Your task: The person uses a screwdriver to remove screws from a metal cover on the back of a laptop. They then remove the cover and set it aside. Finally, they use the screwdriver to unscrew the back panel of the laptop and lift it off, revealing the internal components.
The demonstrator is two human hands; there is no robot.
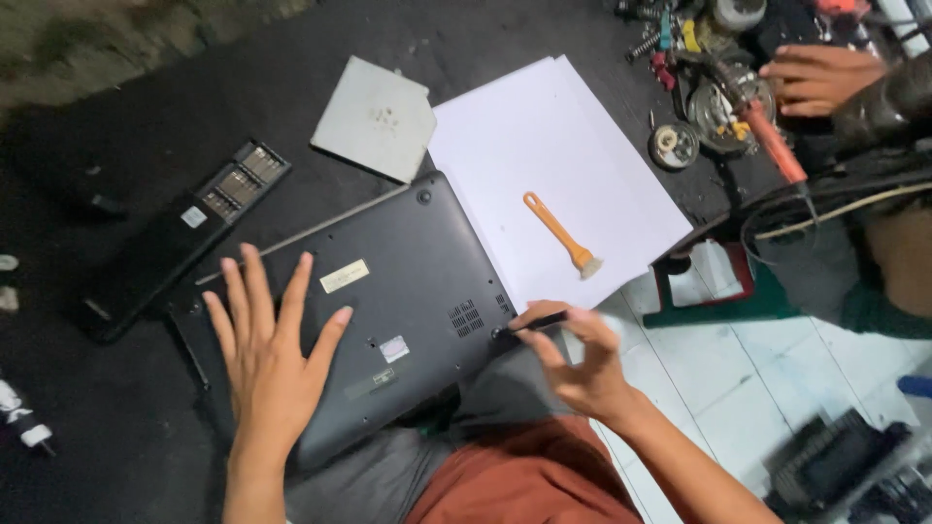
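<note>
Fingers (544, 323) on slim black screwdriver (532, 324)

A dark, scuffed table (116, 427) fills the left and centre of the view, its surface matte black and dusty. To the right lies a floor of pale white tiles (767, 388) with thin grout lines. A red-framed stool (714, 277) stands at the table's edge. Light is dim and cool
</note>
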